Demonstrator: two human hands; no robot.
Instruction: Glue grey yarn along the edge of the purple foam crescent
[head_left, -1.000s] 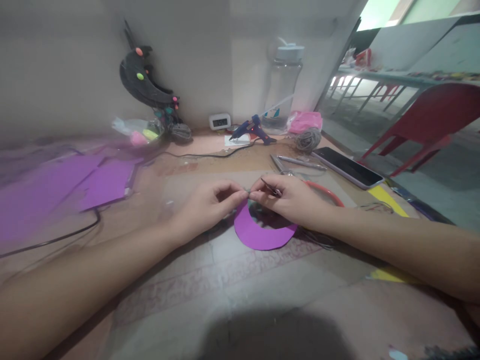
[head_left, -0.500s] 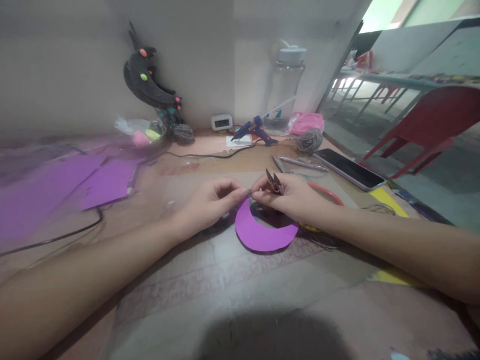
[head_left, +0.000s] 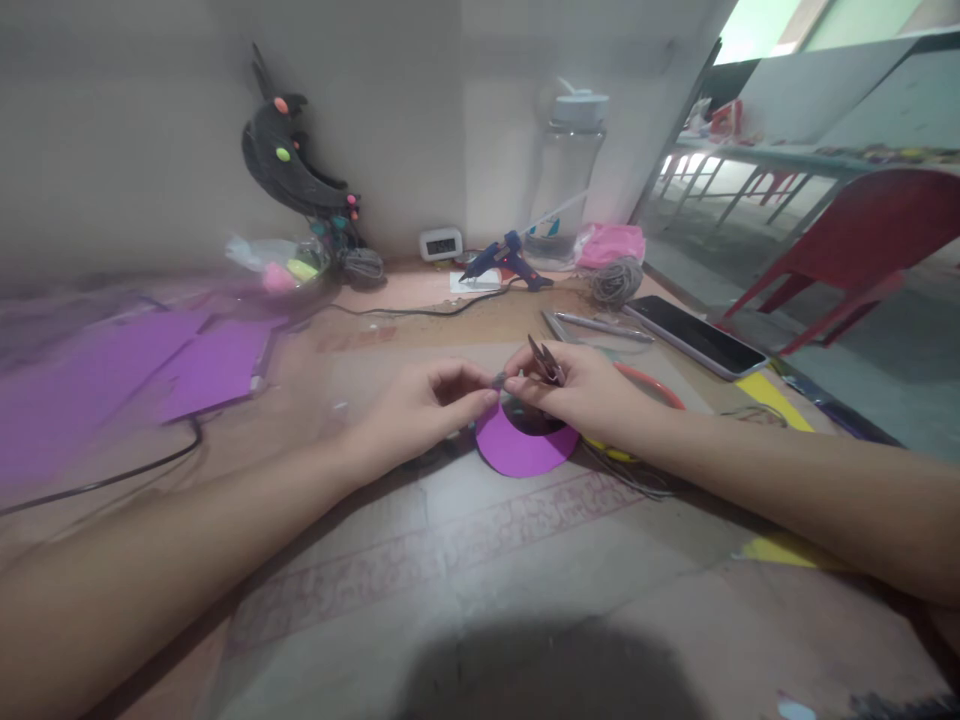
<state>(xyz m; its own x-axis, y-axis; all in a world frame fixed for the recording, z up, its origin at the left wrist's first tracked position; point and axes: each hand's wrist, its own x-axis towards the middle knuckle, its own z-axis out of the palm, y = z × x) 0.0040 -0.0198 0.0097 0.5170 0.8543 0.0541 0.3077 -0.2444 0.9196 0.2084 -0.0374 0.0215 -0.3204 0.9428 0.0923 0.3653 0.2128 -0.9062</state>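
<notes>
A purple paper crescent [head_left: 525,455] hangs below my fingertips, its curved edge toward me. My left hand [head_left: 446,395] is closed in a pinch at the crescent's upper end. A small grey bit [head_left: 499,380], perhaps yarn, shows between the fingertips of both hands. My right hand [head_left: 581,385] pinches there too, and pliers [head_left: 546,360] are tucked in its grip with their dark pointed jaws sticking up, slightly apart. Behind the right wrist shows an orange curved handle [head_left: 649,385]. Dark area inside the crescent's curve is hard to make out.
Purple sheets [head_left: 214,370] lie left, beside a black cord [head_left: 112,485]. Along the back stand a black crescent decoration [head_left: 281,165], small clock [head_left: 441,244], blue glue gun [head_left: 506,262], clear bottle [head_left: 566,180] and grey yarn [head_left: 616,282]. A phone [head_left: 697,335] lies right; a red chair [head_left: 877,250] stands beyond.
The purple crescent has tilted, so its lower edge sits higher and it looks shorter. My fingertips have shifted slightly, and more of the grey bit shows between them. The pliers stay in my right hand.
</notes>
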